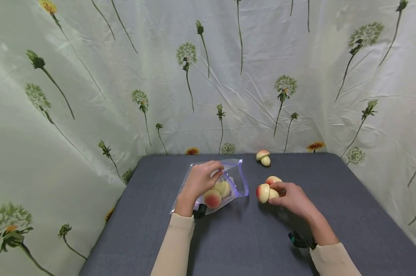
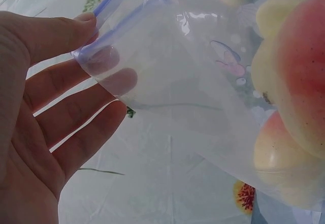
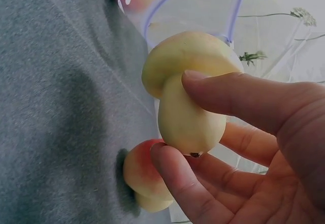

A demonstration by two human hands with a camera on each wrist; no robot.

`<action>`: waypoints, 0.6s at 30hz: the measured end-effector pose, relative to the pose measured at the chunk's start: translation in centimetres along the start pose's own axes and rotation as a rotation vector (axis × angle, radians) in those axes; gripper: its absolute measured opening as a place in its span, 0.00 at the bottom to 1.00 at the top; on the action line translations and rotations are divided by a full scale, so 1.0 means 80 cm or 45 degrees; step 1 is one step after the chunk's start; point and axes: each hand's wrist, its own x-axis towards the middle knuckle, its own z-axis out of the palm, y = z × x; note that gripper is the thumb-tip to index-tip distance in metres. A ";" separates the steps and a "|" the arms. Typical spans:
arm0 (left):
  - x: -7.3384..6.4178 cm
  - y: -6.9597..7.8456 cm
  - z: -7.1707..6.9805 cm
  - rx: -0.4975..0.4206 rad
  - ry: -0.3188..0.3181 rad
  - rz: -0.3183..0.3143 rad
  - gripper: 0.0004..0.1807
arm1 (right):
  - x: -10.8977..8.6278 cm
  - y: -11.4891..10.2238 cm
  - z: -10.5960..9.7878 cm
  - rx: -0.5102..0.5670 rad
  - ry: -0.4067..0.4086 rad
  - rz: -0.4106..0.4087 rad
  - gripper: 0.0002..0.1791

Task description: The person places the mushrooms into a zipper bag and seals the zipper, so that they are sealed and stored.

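A toy mushroom (image 1: 263,193) with a pale stem and reddish cap is held in my right hand (image 1: 292,199). In the right wrist view, the thumb lies on the stem of this mushroom (image 3: 185,125), with fingers on the other side. My left hand (image 1: 201,180) pinches the rim of a clear zip bag (image 1: 244,178) with a purple seal. The bag's mouth gapes towards the right hand. Inside it are mushrooms (image 1: 213,198), also seen through the plastic in the left wrist view as a red-capped mushroom (image 2: 302,82).
Just behind the held mushroom is another mushroom (image 1: 273,179). One more mushroom (image 1: 264,157) lies near the far edge of the dark grey table (image 1: 235,245). A pale curtain (image 1: 125,69) with dandelion prints hangs behind and beside the table.
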 end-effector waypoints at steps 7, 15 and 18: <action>0.000 0.000 -0.002 0.008 -0.003 -0.002 0.04 | 0.005 -0.006 -0.001 0.006 0.009 -0.014 0.29; 0.000 0.000 -0.001 0.001 -0.008 -0.001 0.04 | 0.013 -0.017 0.000 -0.003 0.023 -0.007 0.27; 0.000 0.000 0.000 0.006 -0.007 0.004 0.04 | 0.015 -0.022 0.000 0.014 0.021 0.009 0.26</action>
